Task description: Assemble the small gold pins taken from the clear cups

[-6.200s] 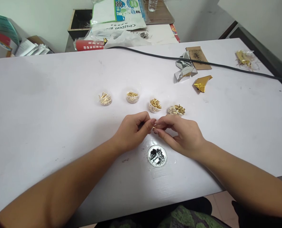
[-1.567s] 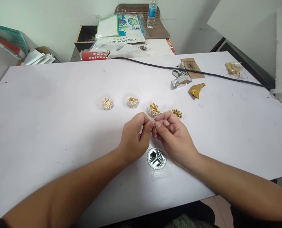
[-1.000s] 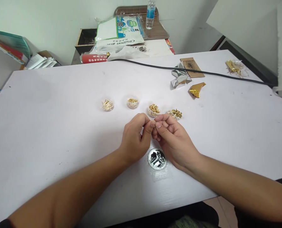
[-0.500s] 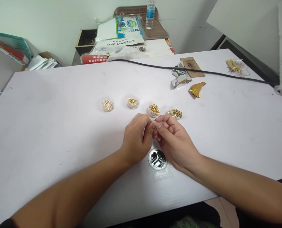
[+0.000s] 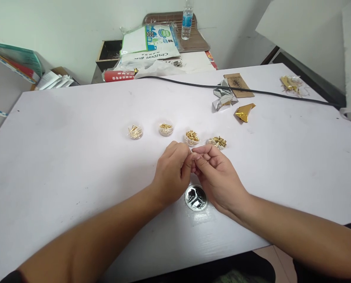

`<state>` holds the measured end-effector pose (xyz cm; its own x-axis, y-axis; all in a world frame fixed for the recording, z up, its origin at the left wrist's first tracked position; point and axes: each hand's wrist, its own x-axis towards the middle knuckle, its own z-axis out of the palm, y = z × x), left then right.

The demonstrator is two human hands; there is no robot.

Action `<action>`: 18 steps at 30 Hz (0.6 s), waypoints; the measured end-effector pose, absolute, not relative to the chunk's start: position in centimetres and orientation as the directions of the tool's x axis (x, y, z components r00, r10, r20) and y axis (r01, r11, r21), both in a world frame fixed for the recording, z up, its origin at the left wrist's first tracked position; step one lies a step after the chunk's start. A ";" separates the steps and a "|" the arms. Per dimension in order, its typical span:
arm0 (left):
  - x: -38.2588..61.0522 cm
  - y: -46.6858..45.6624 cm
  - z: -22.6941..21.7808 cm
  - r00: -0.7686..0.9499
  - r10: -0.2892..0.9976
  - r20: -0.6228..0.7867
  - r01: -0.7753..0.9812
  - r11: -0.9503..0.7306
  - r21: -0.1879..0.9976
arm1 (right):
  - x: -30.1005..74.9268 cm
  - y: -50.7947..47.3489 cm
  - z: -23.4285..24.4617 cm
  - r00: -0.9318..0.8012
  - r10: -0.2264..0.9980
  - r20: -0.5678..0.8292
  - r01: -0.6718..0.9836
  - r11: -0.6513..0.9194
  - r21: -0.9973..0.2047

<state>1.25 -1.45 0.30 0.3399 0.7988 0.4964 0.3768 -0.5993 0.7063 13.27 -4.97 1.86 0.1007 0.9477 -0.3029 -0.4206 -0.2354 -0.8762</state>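
Nearest to us on the white table (image 5: 60, 157), a small round silver dish (image 5: 195, 197) sits between our wrists, just below the hands. Above it our left hand (image 5: 172, 177) and our right hand (image 5: 218, 179) meet at the fingertips (image 5: 197, 157). Each grip is narrow, thumb pressed to forefinger, and the two pinches touch. Whatever lies between them is hidden, so we cannot tell what they hold.

Just beyond the knuckles runs a row of four small clear cups of gold pins. The first cup (image 5: 135, 132) is at the left and the second cup (image 5: 166, 129) is beside it. The third cup (image 5: 192, 137) is near the left hand's fingers, and the fourth cup (image 5: 217, 142) is near the right hand's.

Farther off to the right lie a crumpled silver wrapper (image 5: 224, 99) and a gold wrapper (image 5: 244, 112), with a brown card (image 5: 238, 84) behind them. A black cable (image 5: 281, 95) crosses the far side of the table. A bag of gold bits (image 5: 292, 84) lies at the far right corner. Past the table edge we see a heap of papers (image 5: 152, 43) and a water bottle (image 5: 187, 15).
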 end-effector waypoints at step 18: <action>-0.1 -0.8 0.1 0.176 0.980 0.097 0.245 -0.139 0.959 | 14.9 -4.3 1.8 0.052 0.998 -0.047 -0.241 -0.033 -0.970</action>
<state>-0.06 -0.84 0.15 0.1758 0.9796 0.0972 0.2455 -0.1392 0.9593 14.89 -4.34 1.83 0.0521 0.9975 -0.0471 -0.2410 -0.0332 -0.9700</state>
